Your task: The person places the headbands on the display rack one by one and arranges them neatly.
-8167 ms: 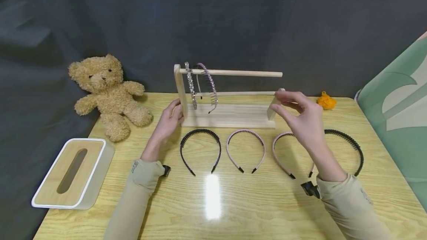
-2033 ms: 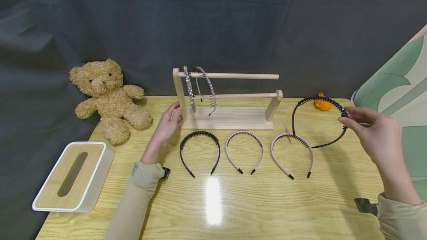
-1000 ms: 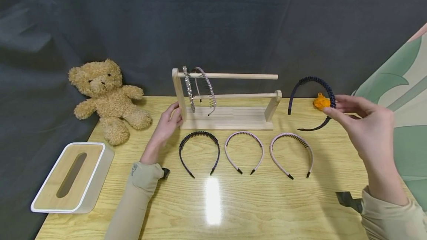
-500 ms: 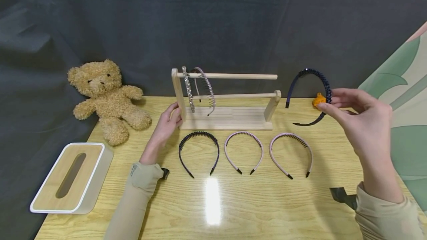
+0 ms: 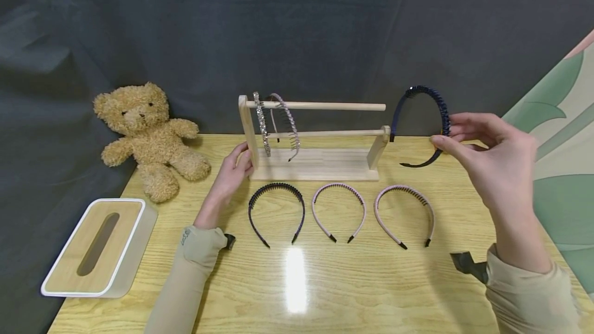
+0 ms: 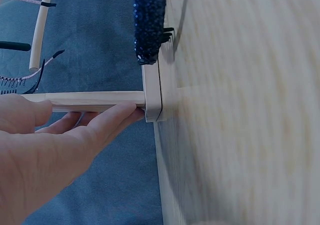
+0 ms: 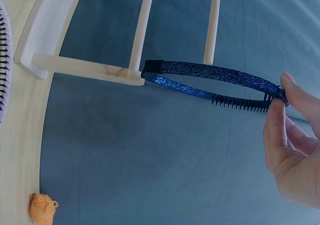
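Upper right, our right hand (image 5: 496, 156) pinches a band (image 5: 441, 103) beside the free-ended rod (image 5: 336, 105); our loose left hand (image 5: 232, 170) touches the stand (image 5: 320, 161).

The person's left forearm (image 5: 184, 272) and right forearm (image 5: 531, 282) angle inward. The left hand (image 5: 230, 170) is low, fingers (image 6: 112, 121) extended; the right hand (image 5: 498, 156), higher, pinches thumb against fingertips.

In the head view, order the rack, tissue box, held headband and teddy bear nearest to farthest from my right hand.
1. Held headband, in the fingers
2. Rack, centre
3. Teddy bear, left back
4. Tissue box, left front
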The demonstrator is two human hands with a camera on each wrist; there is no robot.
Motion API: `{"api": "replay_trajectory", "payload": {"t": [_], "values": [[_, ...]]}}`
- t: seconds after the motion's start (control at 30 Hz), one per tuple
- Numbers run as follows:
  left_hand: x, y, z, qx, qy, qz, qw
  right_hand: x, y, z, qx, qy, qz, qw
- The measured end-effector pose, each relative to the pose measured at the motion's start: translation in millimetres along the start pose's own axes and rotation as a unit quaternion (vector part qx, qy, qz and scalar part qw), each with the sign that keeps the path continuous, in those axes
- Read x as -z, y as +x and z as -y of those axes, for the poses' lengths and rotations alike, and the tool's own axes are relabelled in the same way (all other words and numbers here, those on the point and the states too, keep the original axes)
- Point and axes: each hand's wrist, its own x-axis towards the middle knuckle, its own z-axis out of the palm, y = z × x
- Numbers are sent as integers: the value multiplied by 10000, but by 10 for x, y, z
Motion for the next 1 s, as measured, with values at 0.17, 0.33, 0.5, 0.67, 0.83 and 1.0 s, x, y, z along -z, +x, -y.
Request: {"api": "replay_trajectory", "payload": {"t": [0.17,0.33,0.5,0.67,0.83,1.0], "values": [[-2,-4,-5,7,-2,-29,10000,-60,23,11,23,74,72,9999],[2,-9,-8,1,-8,-14,10000,-118,43,21,51,10,117,9999],[5,-4,-3,22,25,-19,10000,-174,57,24,125,-2,185,9998],[12,11,15,9,58,7,10000,-241,60,48,239,94,205,9995],[11,10,9,1,42,-11,10000,-305,71,82,442,156,269,9985],[5,9,8,8,9,-18,10000,-373,86,104,500,224,330,9980]]}}
